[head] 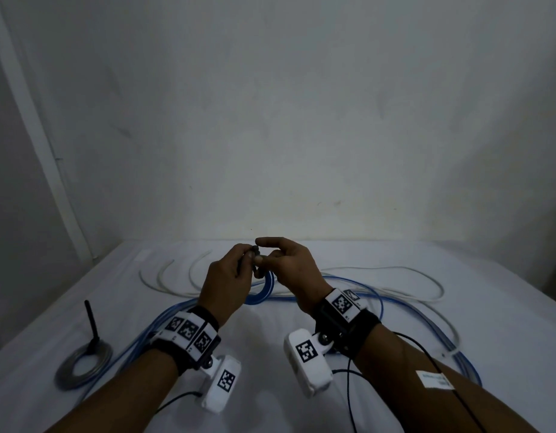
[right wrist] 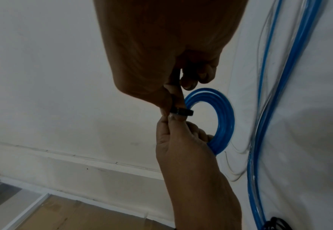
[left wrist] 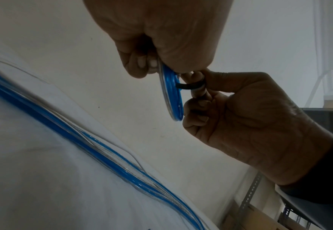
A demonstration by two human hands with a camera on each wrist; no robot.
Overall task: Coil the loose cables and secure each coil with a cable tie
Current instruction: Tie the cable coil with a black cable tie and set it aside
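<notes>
1. Both forearms fill the near edge of the head view, each with a strapped wrist camera; the elbows are cut off by the frame.
2. Above the middle of the table (head: 395, 307), the left hand (head: 230, 279) and right hand (head: 289, 264) meet, held up off the cloth.
3. Left fingers (left wrist: 134, 62) curl round a small blue coil (right wrist: 223, 118); its upper part is hidden behind the hand.
4. A black tie (right wrist: 181, 112) wraps the coil's edge. Right thumb and forefinger pinch it, and left fingertips pinch it from the other side; where its tail ends is hidden between the fingers.
5. Loose blue cable (head: 376, 295) trails from the coil across the table, left and right, cut off behind the arms.
6. A pale cable (head: 395, 278) loops on the far side, faint against the cloth.
7. At near left lies a grey coil (head: 83, 367) with a black tie tail standing up from it.
</notes>
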